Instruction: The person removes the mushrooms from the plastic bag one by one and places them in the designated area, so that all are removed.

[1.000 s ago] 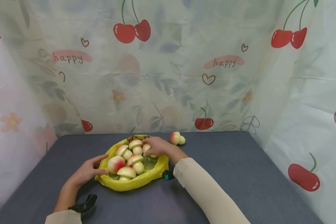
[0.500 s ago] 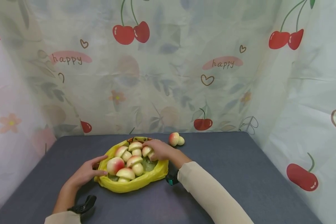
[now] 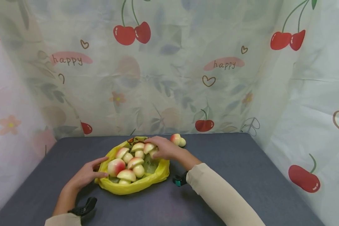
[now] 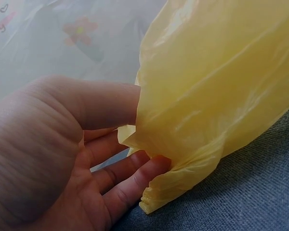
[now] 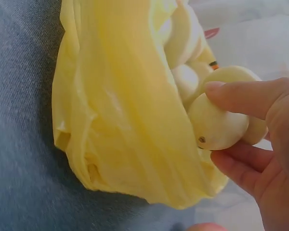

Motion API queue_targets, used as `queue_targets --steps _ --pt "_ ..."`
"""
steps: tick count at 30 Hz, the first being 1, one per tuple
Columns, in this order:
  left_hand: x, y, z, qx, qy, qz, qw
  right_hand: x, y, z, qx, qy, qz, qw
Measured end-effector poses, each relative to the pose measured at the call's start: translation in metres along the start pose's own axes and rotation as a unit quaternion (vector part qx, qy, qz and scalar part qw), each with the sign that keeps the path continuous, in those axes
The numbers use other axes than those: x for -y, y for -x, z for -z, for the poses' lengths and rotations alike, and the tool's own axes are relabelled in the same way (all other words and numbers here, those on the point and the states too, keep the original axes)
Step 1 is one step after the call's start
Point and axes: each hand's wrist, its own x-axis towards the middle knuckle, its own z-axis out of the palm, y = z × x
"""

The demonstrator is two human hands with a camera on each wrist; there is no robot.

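The right hand [image 3: 164,148] holds one toy mushroom [image 3: 149,148] at the far edge of the yellow bag [image 3: 135,185]. In the right wrist view its thumb lies on top of the pale stem [image 5: 216,127] and its fingers [image 5: 233,168] curl under it. The mushroom sits just above the bag's rim; it may still be touching the others, but that part is hard to see.

The left hand [image 3: 86,173] is at the near left side of the bag. Its fingers are fairly straight and a bit spread. In the left wrist view the thumb [image 4: 106,103] presses the yellow plastic [image 4: 216,96] from one side and the fingertips [image 4: 149,168] touch a fold of it from below, so the bag's edge sits between them.

Just past the left hand's fingers, inside the bag, lies a pile of mushrooms [image 3: 128,163] with pink and cream caps. They lean on each other. One more mushroom [image 3: 177,140] lies on the grey table [image 3: 243,169], just beyond the right hand and outside the bag.

A cloth with cherries [image 3: 132,33] hangs well behind both hands.
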Motion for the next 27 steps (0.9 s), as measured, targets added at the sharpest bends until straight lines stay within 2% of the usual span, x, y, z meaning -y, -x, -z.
queue_targets --steps 7,13,21,27 --pt "-0.001 0.000 0.000 -0.002 0.000 0.001 1.0000 -0.001 0.018 0.014 -0.042 -0.035 0.014 0.998" --pt "-0.001 0.000 0.001 0.003 0.003 -0.007 1.0000 -0.015 0.035 0.018 -0.111 -0.041 0.012 0.993" --pt "0.000 0.001 0.001 0.002 0.006 -0.008 0.9999 -0.041 0.058 0.015 -0.234 -0.040 0.022 0.971" --pt "0.001 0.000 0.001 0.004 0.004 -0.003 1.0000 -0.055 0.071 0.014 -0.294 -0.037 0.022 0.955"
